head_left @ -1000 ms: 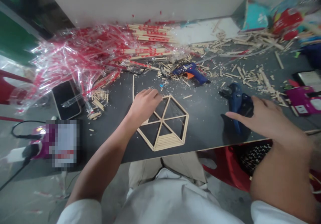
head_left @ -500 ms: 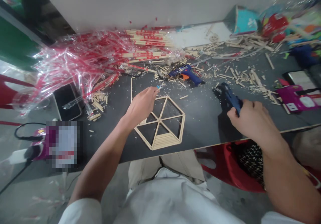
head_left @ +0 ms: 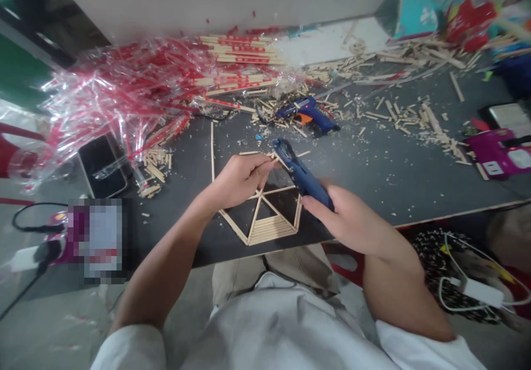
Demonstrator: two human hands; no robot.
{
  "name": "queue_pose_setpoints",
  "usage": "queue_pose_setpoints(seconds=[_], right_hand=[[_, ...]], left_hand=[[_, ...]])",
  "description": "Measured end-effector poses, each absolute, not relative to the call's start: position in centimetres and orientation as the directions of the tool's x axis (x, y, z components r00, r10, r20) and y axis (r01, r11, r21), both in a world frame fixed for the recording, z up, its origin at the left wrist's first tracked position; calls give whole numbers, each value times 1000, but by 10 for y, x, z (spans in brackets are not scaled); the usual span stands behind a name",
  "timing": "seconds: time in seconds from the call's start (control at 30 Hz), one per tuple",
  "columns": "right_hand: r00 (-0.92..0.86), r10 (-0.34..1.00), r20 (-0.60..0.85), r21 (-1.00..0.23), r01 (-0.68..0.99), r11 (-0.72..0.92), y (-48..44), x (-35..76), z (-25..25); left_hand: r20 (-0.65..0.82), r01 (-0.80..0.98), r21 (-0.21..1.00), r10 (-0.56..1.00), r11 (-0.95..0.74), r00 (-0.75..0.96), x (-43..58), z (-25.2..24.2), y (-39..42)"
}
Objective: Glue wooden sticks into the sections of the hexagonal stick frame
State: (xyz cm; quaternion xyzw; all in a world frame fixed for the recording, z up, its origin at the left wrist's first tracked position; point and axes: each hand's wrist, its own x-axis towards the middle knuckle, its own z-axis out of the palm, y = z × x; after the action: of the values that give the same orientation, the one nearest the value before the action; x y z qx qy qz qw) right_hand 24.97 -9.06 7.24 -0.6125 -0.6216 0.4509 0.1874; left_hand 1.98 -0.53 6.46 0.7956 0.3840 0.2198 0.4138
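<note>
Dark grey desk (head_left: 373, 171) against a pale wall, littered with wooden offcuts (head_left: 410, 118). Print on the red-striped stick sleeves (head_left: 236, 55) too small to read. Pixelated patch (head_left: 97, 237) at lower left, masking part of a purple device.

Left hand (head_left: 238, 179) pinched shut on a thin wooden stick (head_left: 270, 163), just above the hexagon stick frame (head_left: 269, 223) lying flat near the desk's front edge. Right hand (head_left: 352, 220) clenched round a blue hand tool (head_left: 301, 173), kind hard to make out, head at the stick's end. Upper part of the frame covered by both hands.

Blue glue gun (head_left: 309, 113) farther back among scraps. Heap of red-and-clear wrappers (head_left: 124, 93) at left, partly over a dark phone (head_left: 102, 165). Purple box (head_left: 498, 157) near the right edge. White charger (head_left: 477, 291) below the desk, on patterned fabric.
</note>
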Motion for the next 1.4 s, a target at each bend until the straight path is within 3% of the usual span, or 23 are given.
queue_pose_setpoints(seconds=[0.3,0.67,0.9,1.4], right_hand=[[-166,941,-296,-727,678,-109,-94,231,74],[-113,975,-194,-729,681,-66,-103,224,67],[-56,969,-242,-715,685,-139,-105,221,65],[-67,975,-213,-698,708,-104,-104,219,67]], left_hand=[[-46,538,764,801,-356,597,18,68,-5],[21,522,744,796,-417,606,19,66,-9],[72,540,696,794,-474,604,18,60,-10],[57,539,704,794,-462,606,17,61,-10]])
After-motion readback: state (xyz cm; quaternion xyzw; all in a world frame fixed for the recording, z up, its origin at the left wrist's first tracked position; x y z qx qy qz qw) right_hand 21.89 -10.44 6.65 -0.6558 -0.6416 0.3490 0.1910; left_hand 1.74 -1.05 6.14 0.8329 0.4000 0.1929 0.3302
